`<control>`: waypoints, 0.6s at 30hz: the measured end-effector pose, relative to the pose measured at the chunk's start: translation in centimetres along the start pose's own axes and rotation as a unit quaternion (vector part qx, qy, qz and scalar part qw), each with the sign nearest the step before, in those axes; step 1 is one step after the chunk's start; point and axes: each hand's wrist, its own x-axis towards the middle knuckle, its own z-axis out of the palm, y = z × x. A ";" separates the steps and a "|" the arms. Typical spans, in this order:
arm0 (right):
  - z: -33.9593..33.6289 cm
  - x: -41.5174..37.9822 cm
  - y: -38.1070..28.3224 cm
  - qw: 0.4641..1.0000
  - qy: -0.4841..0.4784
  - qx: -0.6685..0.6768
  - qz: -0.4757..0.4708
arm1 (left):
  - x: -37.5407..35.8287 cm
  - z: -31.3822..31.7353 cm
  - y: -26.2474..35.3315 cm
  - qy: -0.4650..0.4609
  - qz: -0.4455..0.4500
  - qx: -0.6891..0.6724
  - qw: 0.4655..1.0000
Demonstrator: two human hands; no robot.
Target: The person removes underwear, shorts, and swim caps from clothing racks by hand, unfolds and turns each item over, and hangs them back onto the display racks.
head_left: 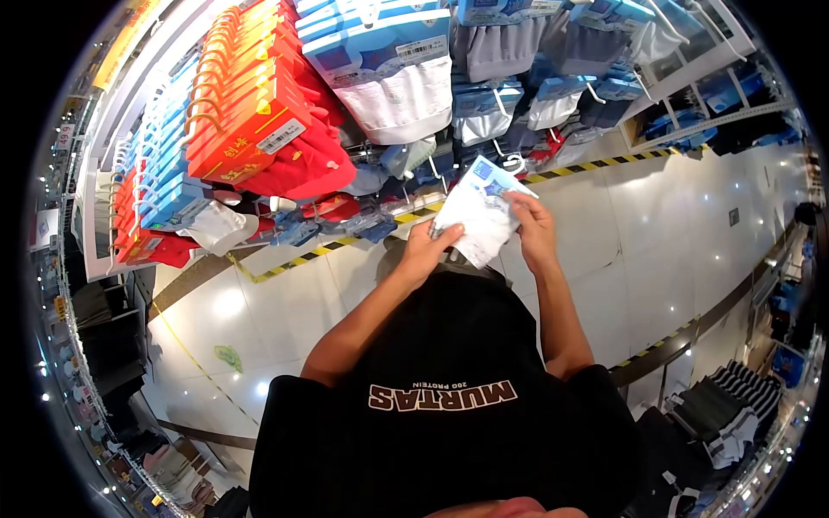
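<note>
The left hand (425, 252) and the right hand (534, 226) held one white garment (485, 226) with a blue and white card (490, 180), near the centre of the frame. The fingers of both hands were closed on its two side edges. A small white hook (515, 163) was at its top. Red packs (250, 121) hung at the upper left, above the tiled floor (345, 281).
</note>
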 end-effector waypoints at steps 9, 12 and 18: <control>4.9 -2.2 -0.2 0.902 -0.084 -0.400 -0.137 | -0.5 0.5 1.2 -0.013 -0.007 -0.158 0.987; 4.7 -1.5 0.5 0.919 -0.078 -0.371 -0.109 | -1.3 -0.5 1.6 -0.043 -0.013 -0.162 0.986; 4.7 -0.7 1.8 0.950 -0.056 -0.298 -0.073 | -0.8 -1.7 -0.7 -0.016 0.013 -0.149 0.989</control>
